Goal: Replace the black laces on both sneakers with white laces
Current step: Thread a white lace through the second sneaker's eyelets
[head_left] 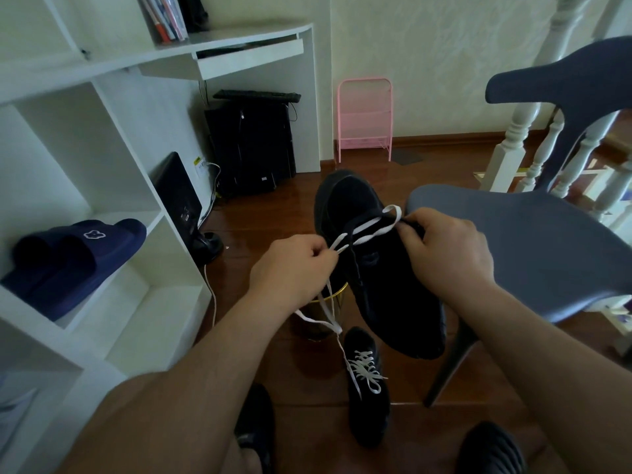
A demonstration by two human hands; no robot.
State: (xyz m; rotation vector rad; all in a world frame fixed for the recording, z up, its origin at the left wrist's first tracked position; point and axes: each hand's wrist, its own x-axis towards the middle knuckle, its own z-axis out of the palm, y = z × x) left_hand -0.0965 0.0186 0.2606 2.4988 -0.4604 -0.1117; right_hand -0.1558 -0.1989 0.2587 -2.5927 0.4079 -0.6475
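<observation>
Left hand point(294, 265) pinching white lace point(367, 230) at its left end, fingers curled; loose tail hanging below toward floor. Right hand point(448, 249) curled on lace's right side at black sneaker point(379, 268), exact pinch hidden by fingers. Sneaker held up mid-scene, toe far, just left of grey chair point(533, 241); lace crossing only its front eyelets. Second sneaker point(367, 388) w/ white lacing done, on wood floor point(260, 220) near. White shelf unit point(113, 186) at left w/ navy slippers point(78, 261). Pink rack point(364, 118) far, against wall.
</observation>
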